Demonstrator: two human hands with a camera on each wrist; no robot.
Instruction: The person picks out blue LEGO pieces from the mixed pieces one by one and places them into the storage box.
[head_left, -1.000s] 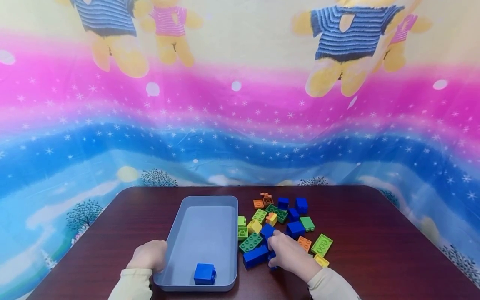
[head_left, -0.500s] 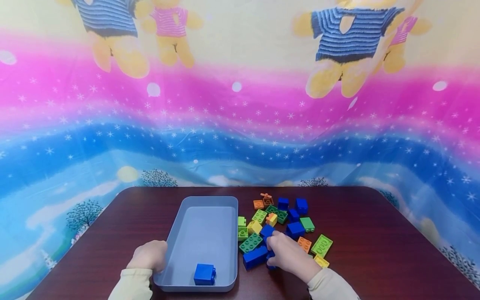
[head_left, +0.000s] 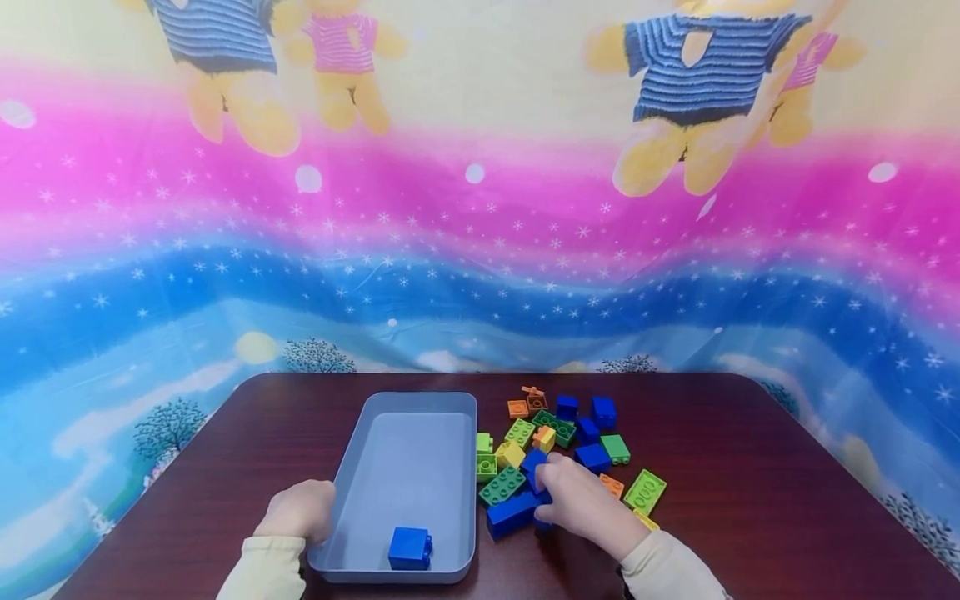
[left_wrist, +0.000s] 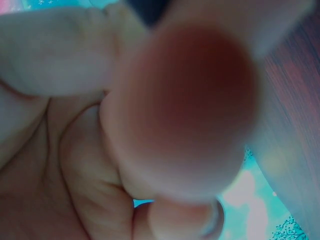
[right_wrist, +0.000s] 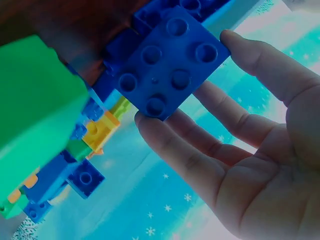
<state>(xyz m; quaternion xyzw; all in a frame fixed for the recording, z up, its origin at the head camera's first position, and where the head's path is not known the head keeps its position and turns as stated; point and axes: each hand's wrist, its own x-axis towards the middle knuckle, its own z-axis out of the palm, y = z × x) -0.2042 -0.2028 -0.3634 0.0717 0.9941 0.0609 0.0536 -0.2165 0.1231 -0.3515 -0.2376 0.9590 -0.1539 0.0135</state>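
Note:
My right hand (head_left: pixel 588 500) pinches a blue toy brick (right_wrist: pixel 167 65) between thumb and fingertips, its studs facing the wrist camera. Other blue bricks lie close to those fingers, among them a long blue brick (head_left: pixel 512 515). With fingers curled, my left hand (head_left: pixel 296 512) grips the left side of a grey-blue tray (head_left: pixel 467 492) near its front corner. The left wrist view is mostly filled by a blurred fingertip, so the contact with the rim is hidden there. One blue brick (head_left: pixel 410 548) sits at the front of the tray.
Right of the tray, loose bricks spread over the dark table (head_left: pixel 750 483): a green brick (head_left: pixel 502 485), a lime brick (head_left: pixel 645 492), an orange brick (head_left: pixel 517 408) and several more. A patterned cloth (head_left: pixel 480 250) hangs behind the table.
My right hand has shifted slightly up and right, covering more of the orange and yellow bricks beside it. My left hand and the tray stay in place.

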